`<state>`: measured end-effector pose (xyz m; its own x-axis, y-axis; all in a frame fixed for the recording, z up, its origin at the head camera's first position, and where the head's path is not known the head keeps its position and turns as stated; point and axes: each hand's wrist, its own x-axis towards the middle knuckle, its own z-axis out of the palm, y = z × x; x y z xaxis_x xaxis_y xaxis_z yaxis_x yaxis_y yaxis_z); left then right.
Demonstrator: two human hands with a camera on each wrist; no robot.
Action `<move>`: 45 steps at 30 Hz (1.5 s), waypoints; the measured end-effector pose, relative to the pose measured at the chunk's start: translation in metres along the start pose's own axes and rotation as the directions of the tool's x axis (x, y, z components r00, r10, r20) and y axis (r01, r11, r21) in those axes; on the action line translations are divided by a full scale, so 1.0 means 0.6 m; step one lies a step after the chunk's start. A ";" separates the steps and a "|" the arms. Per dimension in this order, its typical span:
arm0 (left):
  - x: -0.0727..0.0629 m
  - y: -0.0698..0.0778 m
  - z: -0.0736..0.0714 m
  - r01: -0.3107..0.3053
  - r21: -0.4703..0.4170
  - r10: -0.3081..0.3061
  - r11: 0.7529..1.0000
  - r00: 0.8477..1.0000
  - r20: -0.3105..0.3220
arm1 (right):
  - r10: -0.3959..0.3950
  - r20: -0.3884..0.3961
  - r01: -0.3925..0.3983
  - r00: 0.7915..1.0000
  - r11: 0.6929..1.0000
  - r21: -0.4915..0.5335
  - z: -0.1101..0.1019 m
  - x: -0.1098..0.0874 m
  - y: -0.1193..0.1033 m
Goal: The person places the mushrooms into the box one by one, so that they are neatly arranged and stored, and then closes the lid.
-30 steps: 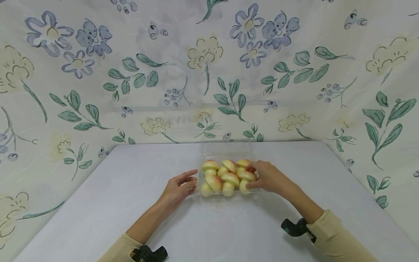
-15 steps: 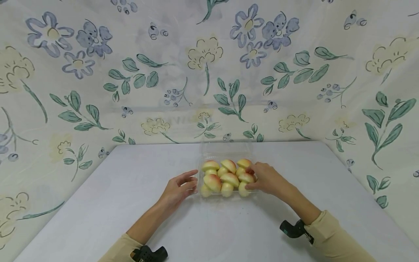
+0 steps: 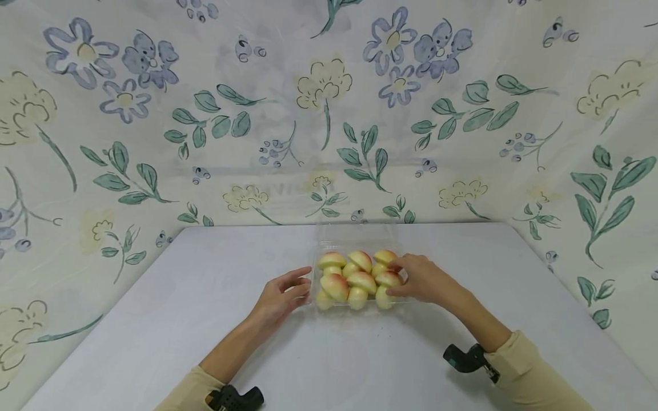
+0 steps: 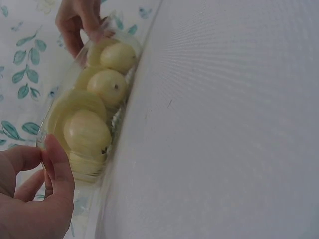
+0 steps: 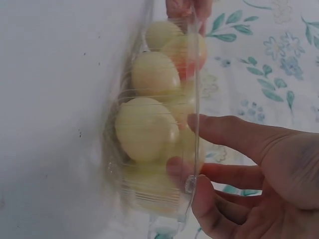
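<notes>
Several yellow mushroom-shaped pieces with reddish caps sit in two rows in a clear plastic box [image 3: 357, 233], its lid raised at the back. My left hand [image 3: 275, 297] is at the box's left end; in the left wrist view its thumb and finger pinch the rim. My right hand [image 3: 426, 281] reaches over the right end. Its thumb and index finger close about the front right mushroom [image 3: 389, 278]. Through the plastic in the right wrist view, that index fingertip [image 5: 175, 167] shows inside the box, and round pale stems [image 5: 147, 129] face the front wall.
The box stands toward the back of a white table [image 3: 319, 359]. Behind the table hangs a floral cloth [image 3: 288, 114]. A dark wrist camera is strapped near each sleeve, the right one [image 3: 465, 358] above the tabletop.
My right hand and the front mushrooms have shifted very slightly left within the box. My left hand keeps its place at the rim.
</notes>
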<state>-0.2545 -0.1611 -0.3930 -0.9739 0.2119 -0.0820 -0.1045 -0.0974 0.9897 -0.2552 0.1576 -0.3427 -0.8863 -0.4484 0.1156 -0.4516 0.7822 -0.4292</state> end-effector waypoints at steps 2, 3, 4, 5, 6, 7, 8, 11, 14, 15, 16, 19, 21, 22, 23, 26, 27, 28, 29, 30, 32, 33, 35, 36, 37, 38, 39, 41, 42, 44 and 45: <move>0.000 0.000 0.000 0.002 0.003 -0.002 1.000 1.000 0.000 | -0.007 -0.010 0.007 1.000 1.000 0.002 -0.003 -0.001 0.001; 0.001 0.000 0.000 0.001 0.004 -0.001 1.000 1.000 0.000 | -0.007 -0.014 0.007 1.000 1.000 0.002 -0.004 -0.002 0.001; 0.001 0.000 0.000 0.002 0.004 -0.002 1.000 1.000 0.000 | -0.005 -0.017 0.005 1.000 1.000 0.002 -0.006 -0.002 0.001; 0.001 0.000 0.000 0.002 0.005 -0.002 1.000 1.000 -0.002 | -0.004 -0.020 0.004 1.000 1.000 0.000 -0.008 -0.003 0.002; 0.001 0.001 0.000 0.001 0.004 -0.001 1.000 1.000 -0.005 | 0.006 -0.024 -0.006 1.000 1.000 0.006 -0.011 -0.003 0.002; 0.001 0.001 0.000 0.001 0.005 -0.001 1.000 1.000 -0.007 | 0.020 -0.025 -0.019 0.999 1.000 0.013 -0.013 -0.004 0.002; 0.001 0.001 -0.001 0.000 0.007 0.000 1.000 1.000 -0.007 | 0.031 -0.027 -0.030 0.999 0.999 0.025 -0.016 -0.004 0.002; 0.001 0.001 -0.002 -0.002 0.011 0.002 1.000 1.000 -0.013 | 0.057 -0.033 -0.055 0.998 0.997 0.055 -0.023 -0.005 0.005; 0.001 0.000 -0.002 0.001 0.011 -0.001 1.000 1.000 -0.012 | 0.070 -0.042 -0.067 0.997 0.995 0.071 -0.028 -0.006 0.010; 0.000 0.000 -0.002 -0.001 0.012 0.001 1.000 1.000 -0.010 | 0.070 -0.047 -0.067 0.996 0.995 0.070 -0.029 -0.007 0.011; 0.000 0.000 -0.001 0.000 0.006 0.000 1.000 1.000 -0.014 | 0.071 -0.050 -0.067 0.996 0.995 0.072 -0.031 -0.007 0.013; 0.001 0.001 -0.001 -0.002 0.012 0.002 1.000 1.000 -0.010 | 0.074 -0.056 -0.069 0.996 0.995 0.078 -0.035 -0.006 0.018; 0.002 0.001 0.000 -0.003 0.016 0.003 1.000 1.000 -0.009 | 0.085 -0.061 -0.080 0.995 0.994 0.081 -0.038 -0.004 0.023; 0.002 0.002 0.000 0.000 0.015 0.000 1.000 1.000 -0.013 | 0.092 -0.061 -0.086 0.994 0.993 0.083 -0.038 -0.002 0.026; 0.002 0.002 0.000 0.000 0.017 0.000 1.000 1.000 -0.013 | 0.101 -0.061 -0.095 0.993 0.992 0.081 -0.038 0.000 0.030; 0.002 0.002 0.001 0.000 0.022 0.000 1.000 1.000 -0.017 | 0.124 -0.059 -0.119 0.990 0.990 0.080 -0.039 0.006 0.044; 0.002 0.002 0.001 0.001 0.022 0.000 1.000 1.000 -0.017 | 0.132 -0.060 -0.127 0.989 0.989 0.078 -0.039 0.009 0.049; 0.001 0.003 0.002 0.002 0.018 -0.002 1.000 1.000 -0.022 | 0.139 -0.059 -0.135 0.988 0.988 0.077 -0.038 0.011 0.055; 0.000 0.003 0.002 0.002 0.016 -0.001 1.000 1.000 -0.022 | 0.146 -0.060 -0.142 0.987 0.987 0.075 -0.038 0.014 0.060; -0.001 0.003 0.002 0.002 0.015 -0.001 1.000 1.000 -0.022 | 0.151 -0.059 -0.146 0.987 0.986 0.080 -0.037 0.016 0.066; -0.003 0.003 0.003 0.001 0.016 0.000 1.000 1.000 -0.018 | 0.157 -0.056 -0.151 0.986 0.984 0.096 -0.034 0.021 0.077; -0.003 0.004 0.003 -0.001 0.013 0.001 1.000 1.000 -0.018 | 0.159 -0.051 -0.152 0.986 0.983 0.107 -0.033 0.023 0.082; -0.004 0.004 0.004 -0.003 0.012 0.004 1.000 1.000 -0.019 | 0.164 -0.045 -0.157 0.985 0.979 0.134 -0.030 0.030 0.092; -0.005 0.004 0.004 -0.005 0.011 0.005 1.000 1.000 -0.018 | 0.169 -0.040 -0.161 0.985 0.976 0.149 -0.029 0.033 0.097; -0.005 0.004 0.004 -0.006 0.010 0.006 1.000 1.000 -0.017 | 0.174 -0.036 -0.166 0.984 0.973 0.160 -0.027 0.036 0.101; -0.005 0.004 0.004 -0.005 0.007 0.005 1.000 1.000 -0.017 | 0.178 -0.033 -0.170 0.983 0.971 0.169 -0.025 0.039 0.106; -0.005 0.004 0.004 -0.006 0.008 0.006 1.000 1.000 -0.015 | 0.188 -0.026 -0.181 0.982 0.967 0.181 -0.023 0.043 0.111; -0.004 0.004 0.004 -0.005 0.003 0.005 1.000 1.000 -0.016 | 0.206 -0.013 -0.199 0.978 0.957 0.212 -0.019 0.051 0.120; -0.004 0.004 0.004 -0.005 0.001 0.005 1.000 1.000 -0.018 | 0.214 -0.004 -0.208 0.977 0.951 0.228 -0.017 0.055 0.124; -0.003 0.003 0.003 -0.005 0.005 0.005 1.000 1.000 -0.017 | 0.224 0.020 -0.222 0.974 0.940 0.259 -0.014 0.062 0.130; -0.003 0.003 0.003 -0.006 0.006 0.006 1.000 1.000 -0.015 | 0.229 0.035 -0.230 0.973 0.934 0.275 -0.013 0.066 0.131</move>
<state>-0.2524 -0.1600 -0.3911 -0.9773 0.1970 -0.0781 -0.0980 -0.0930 0.9908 -0.3267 0.2049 -0.3648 -0.9621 -0.2720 -0.0171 -0.1901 0.7145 -0.6733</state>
